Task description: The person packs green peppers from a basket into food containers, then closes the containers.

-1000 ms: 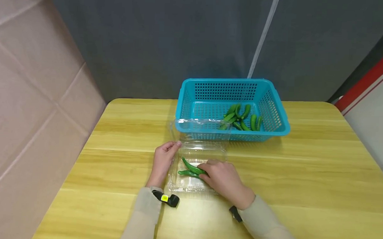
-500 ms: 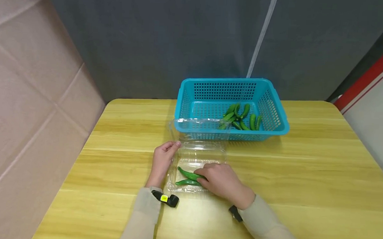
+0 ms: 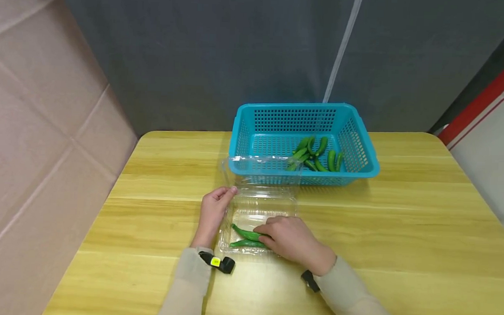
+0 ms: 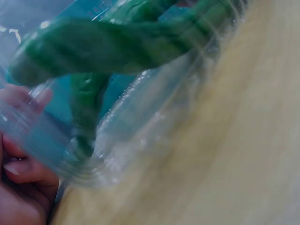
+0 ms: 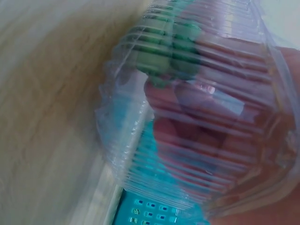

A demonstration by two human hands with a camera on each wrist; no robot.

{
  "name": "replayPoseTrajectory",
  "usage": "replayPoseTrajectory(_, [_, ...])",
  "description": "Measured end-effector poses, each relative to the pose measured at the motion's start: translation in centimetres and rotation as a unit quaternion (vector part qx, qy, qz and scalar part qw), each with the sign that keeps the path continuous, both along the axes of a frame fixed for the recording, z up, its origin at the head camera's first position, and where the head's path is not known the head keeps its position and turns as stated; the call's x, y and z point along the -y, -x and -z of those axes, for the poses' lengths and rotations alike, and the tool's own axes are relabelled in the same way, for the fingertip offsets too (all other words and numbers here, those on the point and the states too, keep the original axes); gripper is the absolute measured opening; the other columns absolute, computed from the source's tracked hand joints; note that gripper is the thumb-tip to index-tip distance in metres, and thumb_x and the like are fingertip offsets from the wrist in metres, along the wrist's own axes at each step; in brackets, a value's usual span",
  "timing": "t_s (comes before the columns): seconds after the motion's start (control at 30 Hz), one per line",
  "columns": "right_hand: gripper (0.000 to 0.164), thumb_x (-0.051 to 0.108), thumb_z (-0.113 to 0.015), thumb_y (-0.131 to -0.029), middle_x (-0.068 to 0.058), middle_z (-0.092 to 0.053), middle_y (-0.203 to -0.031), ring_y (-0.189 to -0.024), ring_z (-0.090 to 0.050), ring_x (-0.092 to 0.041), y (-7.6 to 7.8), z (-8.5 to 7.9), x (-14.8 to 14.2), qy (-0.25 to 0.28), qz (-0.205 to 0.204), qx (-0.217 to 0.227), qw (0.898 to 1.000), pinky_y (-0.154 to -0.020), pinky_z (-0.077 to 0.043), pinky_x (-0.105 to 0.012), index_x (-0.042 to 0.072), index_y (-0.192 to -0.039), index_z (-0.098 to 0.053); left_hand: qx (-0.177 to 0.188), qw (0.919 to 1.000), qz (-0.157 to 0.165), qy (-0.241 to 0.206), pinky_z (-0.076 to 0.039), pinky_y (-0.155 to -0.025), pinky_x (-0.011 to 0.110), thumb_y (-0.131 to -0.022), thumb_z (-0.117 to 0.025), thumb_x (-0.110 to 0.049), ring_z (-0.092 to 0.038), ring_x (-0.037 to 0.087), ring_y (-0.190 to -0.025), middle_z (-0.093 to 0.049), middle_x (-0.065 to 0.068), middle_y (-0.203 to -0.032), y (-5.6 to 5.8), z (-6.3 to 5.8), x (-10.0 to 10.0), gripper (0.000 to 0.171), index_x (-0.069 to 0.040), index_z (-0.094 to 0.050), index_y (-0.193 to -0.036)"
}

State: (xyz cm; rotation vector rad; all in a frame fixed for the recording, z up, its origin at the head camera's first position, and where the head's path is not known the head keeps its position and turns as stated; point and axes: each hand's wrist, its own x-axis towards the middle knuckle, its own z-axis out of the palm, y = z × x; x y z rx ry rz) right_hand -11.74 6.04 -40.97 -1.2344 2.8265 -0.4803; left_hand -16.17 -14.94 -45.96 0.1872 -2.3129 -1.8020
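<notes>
In the head view, a clear plastic clamshell box (image 3: 271, 204) lies open on the table, its lid (image 3: 261, 176) tipped back over the blue basket's near rim. My left hand (image 3: 212, 211) pinches the box's left edge close to the hinge. Inside the tray are a curved green chili pepper (image 3: 244, 233) and another green chili pepper (image 3: 245, 244) near the front wall. My right hand (image 3: 292, 237) reaches in and holds the peppers' right ends, which its fingers partly cover. Through the clear wall, the right wrist view shows pepper ends (image 5: 154, 58) at the fingertips.
Behind the box stands a blue perforated basket (image 3: 305, 105) with several green chili peppers (image 3: 314, 152) toward its right side. The wooden table (image 3: 408, 209) ends at a dark grey curtain (image 3: 205, 58).
My right hand has moved slightly toward the front of the tray, and both peppers have shifted with it toward the front wall. The left hand has stayed at the box's edge.
</notes>
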Motion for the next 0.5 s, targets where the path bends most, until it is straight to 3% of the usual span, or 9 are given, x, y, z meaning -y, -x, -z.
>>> replayPoseTrajectory(0.3, [0.019, 0.029, -0.061, -0.084, 0.01, -0.06, -0.078, -0.065, -0.053, -0.004, 0.04, -0.26, -0.06, -0.007, -0.004, 0.016, 1.0, -0.054, -0.044, -0.025, 0.02, -0.099, -0.067, 0.015, 0.9998, 0.004, -0.01, -0.022, -0.033, 0.024, -0.078, -0.061, -0.05, -0.029, 0.011, -0.037, -0.039, 0.0, -0.046, -0.04, -0.03, -0.01, 0.038, -0.013, -0.07, -0.083])
replayPoseTrajectory(0.5, [0.024, 0.03, -0.058, -0.086, 0.007, -0.062, -0.088, -0.075, -0.057, -0.006, 0.12, -0.41, -0.16, 0.002, 0.0, 0.023, 1.0, -0.063, -0.048, -0.028, 0.018, -0.106, -0.065, 0.014, 0.9998, 0.003, -0.013, -0.021, -0.032, 0.024, -0.078, -0.062, -0.049, -0.029, 0.011, -0.036, -0.038, -0.001, -0.045, 0.0, -0.03, -0.01, 0.038, -0.012, -0.07, -0.082])
